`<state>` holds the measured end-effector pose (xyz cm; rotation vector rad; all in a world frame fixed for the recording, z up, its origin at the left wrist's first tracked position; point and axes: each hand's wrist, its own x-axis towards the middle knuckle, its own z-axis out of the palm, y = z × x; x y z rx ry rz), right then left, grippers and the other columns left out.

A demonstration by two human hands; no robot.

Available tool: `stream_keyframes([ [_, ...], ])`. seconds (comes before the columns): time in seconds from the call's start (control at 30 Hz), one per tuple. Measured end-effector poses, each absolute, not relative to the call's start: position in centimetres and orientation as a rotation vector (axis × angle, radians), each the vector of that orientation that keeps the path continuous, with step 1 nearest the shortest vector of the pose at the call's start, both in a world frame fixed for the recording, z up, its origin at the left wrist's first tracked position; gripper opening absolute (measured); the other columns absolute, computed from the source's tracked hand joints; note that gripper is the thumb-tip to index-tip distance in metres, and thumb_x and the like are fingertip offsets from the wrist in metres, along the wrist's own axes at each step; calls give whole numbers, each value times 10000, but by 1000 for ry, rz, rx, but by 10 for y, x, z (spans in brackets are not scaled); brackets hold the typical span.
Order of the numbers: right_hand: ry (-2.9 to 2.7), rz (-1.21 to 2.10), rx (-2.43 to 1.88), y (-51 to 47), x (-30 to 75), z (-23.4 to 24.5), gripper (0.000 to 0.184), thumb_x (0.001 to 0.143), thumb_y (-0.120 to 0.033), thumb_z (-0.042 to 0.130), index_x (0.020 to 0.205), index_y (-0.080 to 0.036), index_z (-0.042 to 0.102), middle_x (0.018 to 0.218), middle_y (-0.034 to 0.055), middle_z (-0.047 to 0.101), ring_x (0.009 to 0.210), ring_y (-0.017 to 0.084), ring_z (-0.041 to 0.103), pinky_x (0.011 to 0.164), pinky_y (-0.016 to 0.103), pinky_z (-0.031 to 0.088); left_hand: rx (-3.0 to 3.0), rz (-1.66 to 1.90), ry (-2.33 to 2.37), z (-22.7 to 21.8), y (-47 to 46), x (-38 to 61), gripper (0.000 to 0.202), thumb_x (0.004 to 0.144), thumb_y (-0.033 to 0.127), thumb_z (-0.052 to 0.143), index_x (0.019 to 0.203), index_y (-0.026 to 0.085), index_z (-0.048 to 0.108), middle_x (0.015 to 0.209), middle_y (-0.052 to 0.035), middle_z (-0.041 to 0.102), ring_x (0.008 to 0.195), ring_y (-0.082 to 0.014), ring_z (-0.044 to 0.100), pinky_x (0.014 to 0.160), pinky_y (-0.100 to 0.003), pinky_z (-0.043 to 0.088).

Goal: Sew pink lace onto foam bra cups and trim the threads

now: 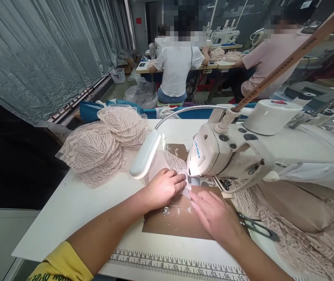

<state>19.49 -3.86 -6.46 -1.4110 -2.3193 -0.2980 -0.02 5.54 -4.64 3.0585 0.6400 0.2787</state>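
A pale pink lace cup piece (174,160) lies under the head of the white sewing machine (210,150). My left hand (167,186) presses on it from the left, fingers bent together close to the needle area. At its near edge, my right hand (213,214) pinches the fabric between thumb and index finger. The needle and presser foot are mostly hidden. Beneath both hands, a brown sheet (169,222) covers part of the white table (79,210). Beside my right wrist lies a pair of dark thread snips (258,228).
Stacked lace cups (93,152) stand at the table's left. A lamp (145,154) on a bendable neck hangs near my left hand. More lace fabric (307,230) is heaped at right. A ruler strip (169,265) runs along the front edge. Other people sit at machines ahead.
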Motion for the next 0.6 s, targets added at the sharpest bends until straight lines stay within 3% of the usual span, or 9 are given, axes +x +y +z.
stream_keyframes([
  [0.3, -2310, -340, -1448, -36, 193, -66, 348, 951, -224, 386, 1081, -125, 693, 720, 46, 640, 549, 145, 554, 526, 289, 427, 2949, 409, 772, -53, 63, -3, 337, 897, 197, 455, 1214, 154, 559, 1303, -101, 552, 1084, -248, 504, 916, -395, 418],
  [0.6, -2313, -102, -1482, -43, 201, -60, 340, 941, -246, 383, 1154, -157, 634, 845, 73, 678, 718, 184, 637, 652, 316, 523, 2848, 536, 853, -48, 59, -11, 438, 914, 443, 448, 1231, 160, 553, 1278, -148, 551, 1155, -284, 501, 964, -436, 413],
])
